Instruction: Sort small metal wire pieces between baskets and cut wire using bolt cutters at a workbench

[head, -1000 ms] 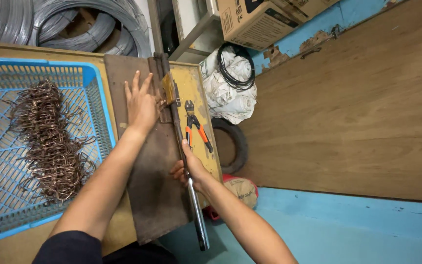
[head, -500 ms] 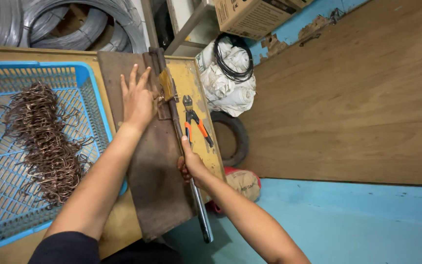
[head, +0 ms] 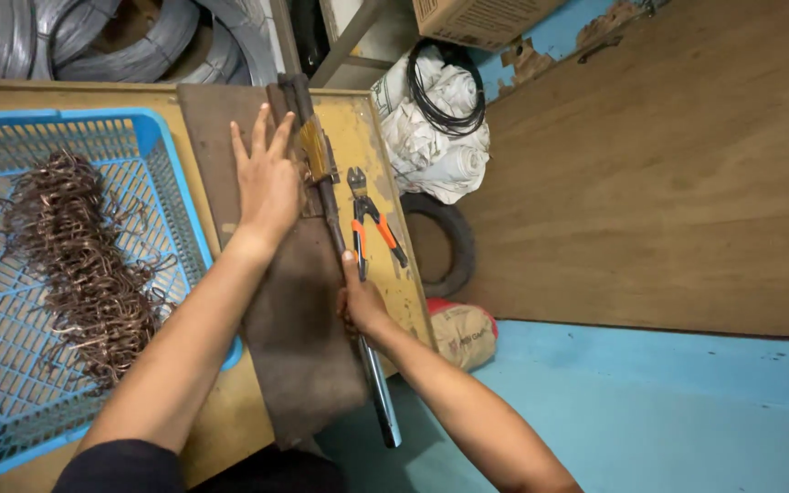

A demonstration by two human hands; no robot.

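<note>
The long steel lever bar [head: 358,310] runs along the right edge of the dark rusty metal plate [head: 308,356] on the yellow wooden desk [head: 372,137]. The right hand [head: 361,306] is clamped around the bar; the left hand [head: 267,178] lies flat and open on the plate, fingers spread. Right of the bar lie orange-handled bolt cutters [head: 369,226]. Left of the plate a blue plastic basket [head: 171,192] holds bent brown wire pieces [head: 75,265]. Beyond the desk are grey wire coils [head: 120,36]; right of it a black tyre [head: 449,242], white sacks [head: 436,137], a brown wood panel [head: 668,173] and blue floor [head: 668,411]. Since half a second ago the hands keep their places
</note>
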